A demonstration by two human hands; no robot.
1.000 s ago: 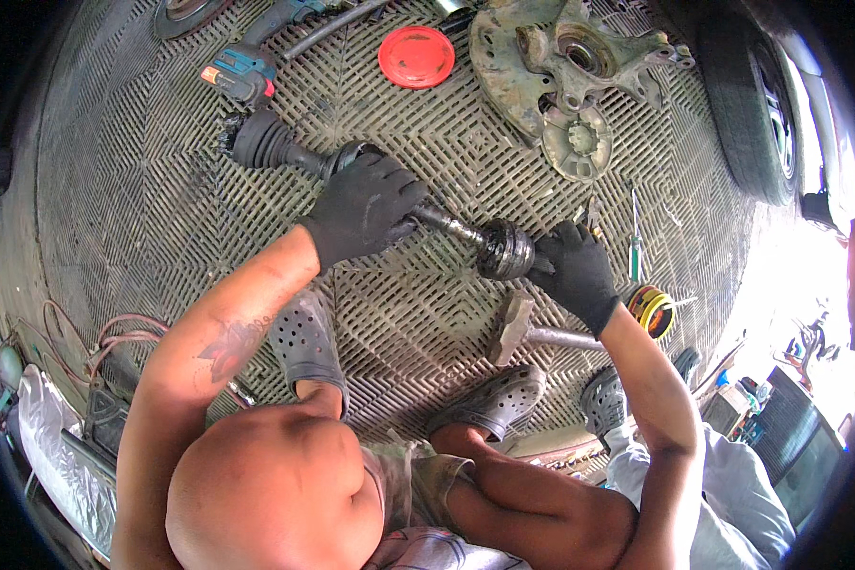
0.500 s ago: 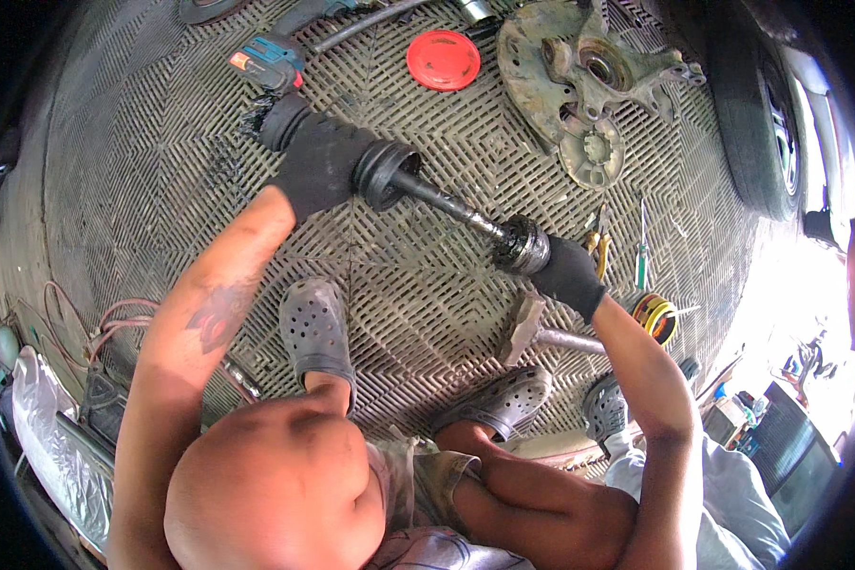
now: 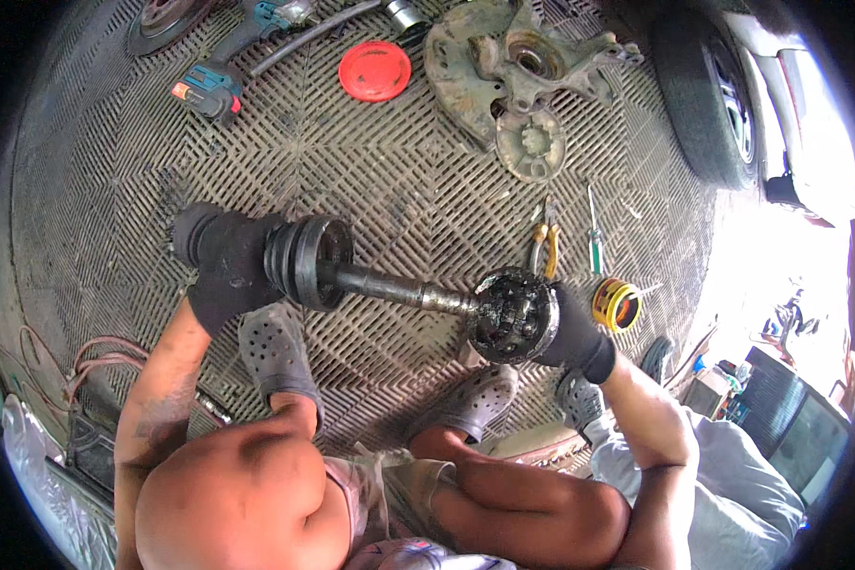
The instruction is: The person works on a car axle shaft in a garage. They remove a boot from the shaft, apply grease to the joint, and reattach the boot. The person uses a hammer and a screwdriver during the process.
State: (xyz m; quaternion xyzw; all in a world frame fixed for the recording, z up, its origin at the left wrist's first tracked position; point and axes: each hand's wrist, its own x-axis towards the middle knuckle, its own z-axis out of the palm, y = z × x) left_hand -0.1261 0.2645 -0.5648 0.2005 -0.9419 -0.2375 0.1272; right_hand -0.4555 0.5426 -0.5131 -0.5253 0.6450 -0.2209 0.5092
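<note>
Now lifting the drive axle (image 3: 389, 285) level across mid-frame, higher than a second ago: left hand (image 3: 226, 275) clamping the rubber boot (image 3: 294, 261), right hand (image 3: 572, 331) cupping the greasy joint (image 3: 513, 315), freeing it for handling.

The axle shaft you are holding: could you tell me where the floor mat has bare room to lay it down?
Bare mat lies above the axle shaft, bordered by the cordless drill, red lid and hub assembly. The far left is also free. It is crowded on the right, by the pliers, screwdriver and yellow tape roll.
</note>
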